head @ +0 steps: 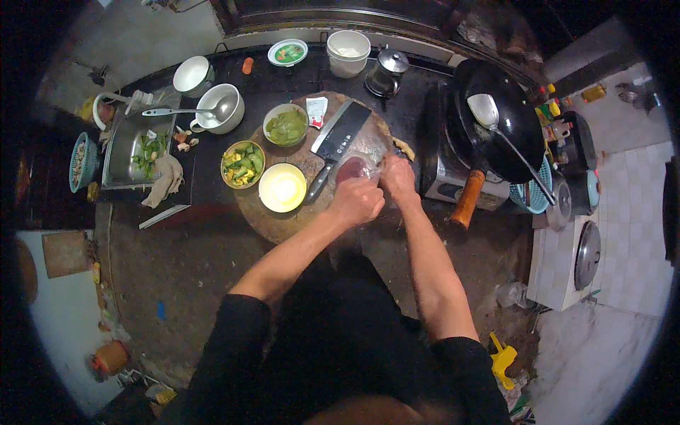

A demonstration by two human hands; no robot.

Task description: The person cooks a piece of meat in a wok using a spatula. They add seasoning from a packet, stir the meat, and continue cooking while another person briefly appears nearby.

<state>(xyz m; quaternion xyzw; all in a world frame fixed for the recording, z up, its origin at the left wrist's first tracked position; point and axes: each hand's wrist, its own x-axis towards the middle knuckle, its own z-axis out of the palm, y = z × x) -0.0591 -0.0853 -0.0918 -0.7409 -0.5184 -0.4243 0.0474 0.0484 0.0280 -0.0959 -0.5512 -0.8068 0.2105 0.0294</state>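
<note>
Both of my hands grip a clear plastic bag (355, 164) with dark red contents, probably meat, over a round wooden chopping board (319, 147). My left hand (357, 201) is closed on the bag's near side, my right hand (397, 174) on its right side. A cleaver (342, 129) lies flat on the board beside the bag, its black handle pointing towards me. To its left stand a bowl of green slices (286, 125), a bowl of cut green vegetable with yellow bits (243, 164) and a bowl of pale yellow liquid (282, 187). A small white packet (317, 111) lies behind.
A black wok (496, 143) with a metal spatula (484, 110) sits on the stove at right, its wooden handle (468, 199) jutting towards me. At left are a sink (123, 154) and a white cup with a ladle (223, 122). Behind stand white tubs (348, 58) and a metal pot (386, 79).
</note>
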